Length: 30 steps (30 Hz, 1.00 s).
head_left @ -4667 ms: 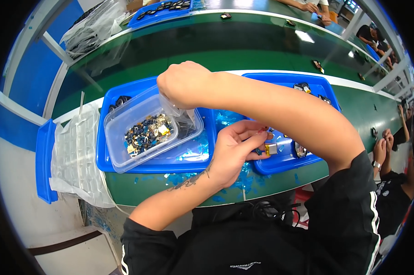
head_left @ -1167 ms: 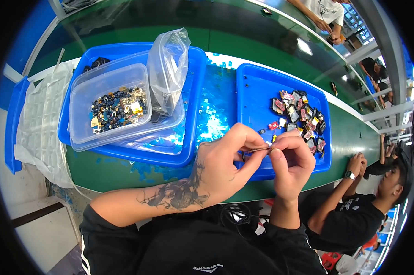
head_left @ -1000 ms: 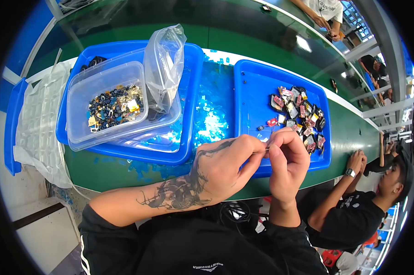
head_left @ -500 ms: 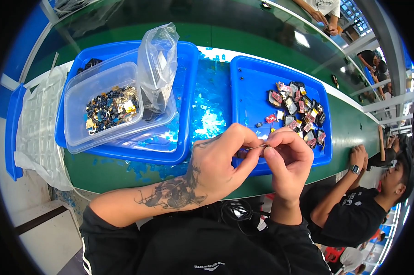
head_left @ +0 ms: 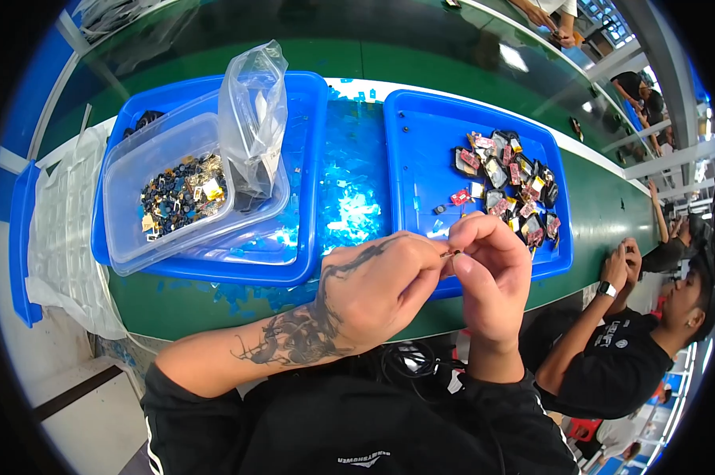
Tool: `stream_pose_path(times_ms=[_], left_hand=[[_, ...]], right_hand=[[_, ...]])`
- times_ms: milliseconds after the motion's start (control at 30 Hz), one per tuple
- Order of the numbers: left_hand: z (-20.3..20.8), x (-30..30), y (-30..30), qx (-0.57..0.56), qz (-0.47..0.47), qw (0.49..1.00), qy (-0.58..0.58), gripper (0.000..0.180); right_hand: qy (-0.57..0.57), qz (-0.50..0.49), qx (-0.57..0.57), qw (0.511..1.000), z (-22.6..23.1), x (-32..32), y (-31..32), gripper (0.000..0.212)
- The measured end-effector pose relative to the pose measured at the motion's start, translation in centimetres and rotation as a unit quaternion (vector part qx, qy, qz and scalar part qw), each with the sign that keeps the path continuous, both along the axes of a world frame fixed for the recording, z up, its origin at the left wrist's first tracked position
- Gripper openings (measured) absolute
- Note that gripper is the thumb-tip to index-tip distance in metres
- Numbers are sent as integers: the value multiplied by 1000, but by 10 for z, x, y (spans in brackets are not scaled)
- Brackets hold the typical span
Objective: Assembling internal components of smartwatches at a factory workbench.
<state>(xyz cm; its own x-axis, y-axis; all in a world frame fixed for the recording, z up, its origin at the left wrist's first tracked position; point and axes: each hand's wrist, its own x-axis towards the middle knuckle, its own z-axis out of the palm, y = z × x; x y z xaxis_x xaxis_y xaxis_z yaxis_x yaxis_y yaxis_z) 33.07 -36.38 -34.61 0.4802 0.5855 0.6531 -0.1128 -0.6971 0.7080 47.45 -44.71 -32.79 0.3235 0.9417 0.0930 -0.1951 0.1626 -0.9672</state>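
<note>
Over the front edge of the right blue tray (head_left: 390, 166), my left hand (head_left: 381, 289) and my right hand (head_left: 493, 277) meet fingertip to fingertip. Between them is a small, thin, dark and metallic piece (head_left: 450, 254), too little to name. My right thumb and forefinger pinch it. The left fingers are closed up against it, mostly hidden behind the back of that hand. Beyond my hands, the tray holds a heap of small black-cased parts (head_left: 515, 178) with red circuit boards. A loose red board (head_left: 460, 197) lies nearer.
To the left, another blue tray (head_left: 310, 237) carries a clear plastic tub (head_left: 124, 229) of mixed small parts and a clear bag (head_left: 254, 103). Blue film scraps (head_left: 353, 190) cover the bench between the trays. A co-worker (head_left: 610, 348) sits close on the right.
My left hand has turned over slightly, so its fingers and the thin piece show less. Both hands stay together. The whole view has shifted a little.
</note>
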Motion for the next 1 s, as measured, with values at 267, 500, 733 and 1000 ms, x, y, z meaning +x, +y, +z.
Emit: stream_pose_path(times_ms=[267, 500, 733, 1000], left_hand=[[-4, 4, 4, -36, 36, 998, -46, 20], [-8, 2, -4, 104, 16, 994, -9, 19], [-3, 2, 3, 130, 11, 990, -58, 24], [-3, -3, 8, 56, 6, 998, -31, 21]], right_hand=[[-56, -6, -2, 998, -2, 3, 0, 16], [-173, -65, -18, 983, 6, 6, -6, 7], [-131, -97, -43, 986, 5, -6, 2, 9], [-155, -51, 42, 986, 13, 3, -6, 27]])
